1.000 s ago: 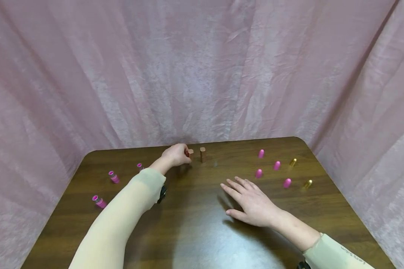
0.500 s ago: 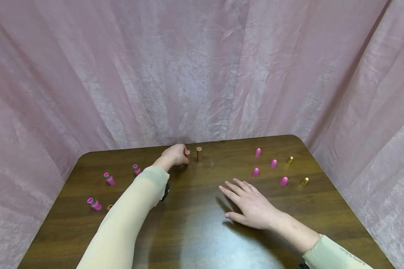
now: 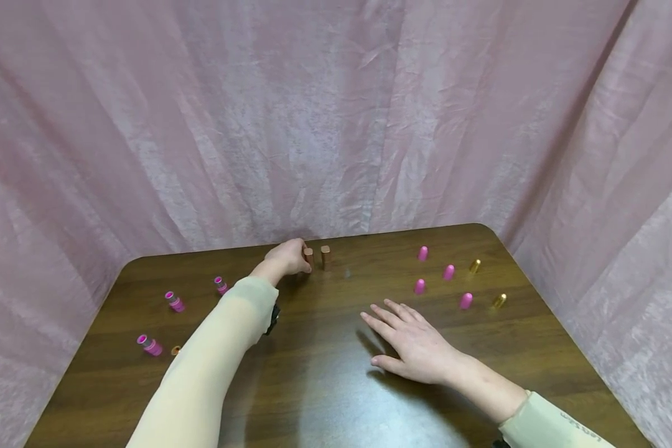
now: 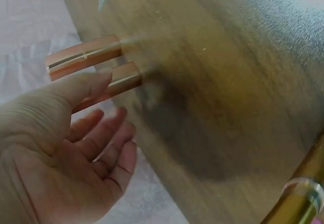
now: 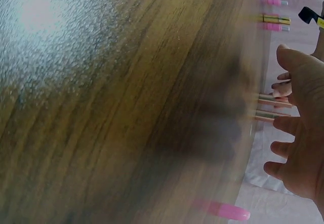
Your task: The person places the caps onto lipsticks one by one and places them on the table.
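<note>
Plainly, a pink velvety curtain (image 3: pixel 291 118) took up the upper half of the head view and ran down both sides. Below it spread a brown wooden table (image 3: pixel 325 410), glossy toward the bottom centre of the frame. A pale left sleeve (image 3: pixel 207 367) slanted up from the lower left, and a pale right sleeve (image 3: pixel 549 423) came in at the lower right corner.

The right hand (image 3: pixel 417 348), right of centre, was wide open over the table, its fingers spread and holding nothing. The left hand (image 3: pixel 287 256), at the table's far edge, was nearly closed, its thumb and fingers pinching one copper tube (image 3: pixel 309 255), which stood upright just left of a second copper tube (image 3: pixel 326 257).

Three pink tubes (image 3: pixel 175 302) with open tops stood at the left of the table. In the left wrist view a gold tube (image 4: pixel 298 204) crossed the lower right corner.

Smaller were four round-tipped pink pieces (image 3: pixel 449 272), at the right of the head view, and two slim gold pieces (image 3: pixel 499 301) beside them. A small orange-gold ring shape (image 3: pixel 176 351) showed against the left sleeve's edge, the rest hidden.
</note>
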Available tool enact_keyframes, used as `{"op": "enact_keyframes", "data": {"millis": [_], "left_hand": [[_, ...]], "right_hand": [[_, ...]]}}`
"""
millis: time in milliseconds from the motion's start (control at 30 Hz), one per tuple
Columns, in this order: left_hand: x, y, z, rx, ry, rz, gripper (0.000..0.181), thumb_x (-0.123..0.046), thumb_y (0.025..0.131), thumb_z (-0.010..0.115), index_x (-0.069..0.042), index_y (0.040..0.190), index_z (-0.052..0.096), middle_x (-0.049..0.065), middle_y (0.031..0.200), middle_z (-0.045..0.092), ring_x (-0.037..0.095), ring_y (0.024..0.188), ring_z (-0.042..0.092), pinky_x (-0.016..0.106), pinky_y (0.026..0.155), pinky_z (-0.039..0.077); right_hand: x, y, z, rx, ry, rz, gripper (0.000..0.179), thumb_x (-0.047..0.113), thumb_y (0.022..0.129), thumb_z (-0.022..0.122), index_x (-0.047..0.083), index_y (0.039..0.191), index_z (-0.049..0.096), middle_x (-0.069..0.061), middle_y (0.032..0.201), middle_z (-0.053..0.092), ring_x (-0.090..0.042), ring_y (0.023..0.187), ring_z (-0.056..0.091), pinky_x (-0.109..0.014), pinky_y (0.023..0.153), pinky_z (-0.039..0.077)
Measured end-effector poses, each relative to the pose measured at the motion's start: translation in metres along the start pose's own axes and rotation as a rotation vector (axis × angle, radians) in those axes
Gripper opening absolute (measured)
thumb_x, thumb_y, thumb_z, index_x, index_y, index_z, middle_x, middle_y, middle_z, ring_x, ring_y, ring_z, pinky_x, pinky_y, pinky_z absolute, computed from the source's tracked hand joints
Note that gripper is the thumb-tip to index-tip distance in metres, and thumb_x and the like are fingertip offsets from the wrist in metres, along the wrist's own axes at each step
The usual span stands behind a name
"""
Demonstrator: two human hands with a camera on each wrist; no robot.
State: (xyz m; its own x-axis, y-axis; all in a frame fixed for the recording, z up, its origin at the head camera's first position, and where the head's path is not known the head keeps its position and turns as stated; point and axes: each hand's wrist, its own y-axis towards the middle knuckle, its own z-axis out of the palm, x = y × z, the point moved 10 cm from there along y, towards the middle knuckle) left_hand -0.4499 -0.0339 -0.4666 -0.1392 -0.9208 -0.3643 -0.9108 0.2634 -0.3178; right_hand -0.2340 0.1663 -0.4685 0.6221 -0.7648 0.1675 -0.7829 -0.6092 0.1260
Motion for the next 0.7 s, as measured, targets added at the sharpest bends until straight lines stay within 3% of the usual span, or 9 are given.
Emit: {"op": "enact_keyframes", "data": {"millis": [100,200,333,467,700], "left_hand": [[0.0,-0.008,-0.005,0.02,0.016,0.004,0.07,-0.035,0.092,0.076,-0.008,0.149,0.045,0.017,0.148,0.05,0.039,0.133,0.049,0.054,0.106,0.042],[0.002,-0.015,-0.014,0.004,0.086,0.011,0.093,-0.048,0.094,0.07,-0.008,0.163,0.022,0.021,0.164,0.028,0.047,0.147,0.027,0.062,0.114,0.029],[0.007,-0.028,-0.032,-0.075,0.18,0.059,0.096,-0.061,0.096,0.059,-0.014,0.165,0.013,0.02,0.168,0.013,0.046,0.152,0.014,0.065,0.118,0.015],[0.004,-0.044,-0.044,-0.147,0.273,0.149,0.096,-0.07,0.096,0.051,-0.018,0.166,0.011,0.018,0.17,0.009,0.043,0.154,0.01,0.065,0.119,0.007],[-0.004,-0.085,-0.042,-0.223,0.342,0.292,0.093,-0.076,0.097,0.037,-0.021,0.166,0.008,0.014,0.171,0.006,0.039,0.155,0.007,0.064,0.12,0.003]], "right_hand": [[-0.002,-0.001,-0.001,-0.007,-0.006,0.002,0.082,0.058,0.095,0.063,0.022,0.162,0.032,-0.008,0.164,0.034,-0.034,0.152,0.024,-0.055,0.12,0.021],[-0.007,-0.003,-0.003,-0.021,-0.01,0.005,0.081,0.057,0.095,0.065,0.021,0.161,0.035,-0.008,0.163,0.035,-0.034,0.152,0.025,-0.055,0.12,0.022],[-0.011,-0.004,-0.008,-0.035,-0.019,0.011,0.081,0.056,0.094,0.066,0.02,0.161,0.036,-0.009,0.163,0.035,-0.034,0.152,0.025,-0.054,0.12,0.022],[-0.015,-0.006,-0.013,-0.054,-0.02,0.023,0.082,0.056,0.094,0.067,0.021,0.161,0.036,-0.008,0.163,0.035,-0.035,0.151,0.026,-0.056,0.119,0.023],[-0.019,-0.007,-0.021,-0.084,-0.016,0.047,0.08,0.055,0.095,0.066,0.021,0.16,0.036,-0.008,0.162,0.037,-0.036,0.15,0.029,-0.059,0.117,0.025]]}}
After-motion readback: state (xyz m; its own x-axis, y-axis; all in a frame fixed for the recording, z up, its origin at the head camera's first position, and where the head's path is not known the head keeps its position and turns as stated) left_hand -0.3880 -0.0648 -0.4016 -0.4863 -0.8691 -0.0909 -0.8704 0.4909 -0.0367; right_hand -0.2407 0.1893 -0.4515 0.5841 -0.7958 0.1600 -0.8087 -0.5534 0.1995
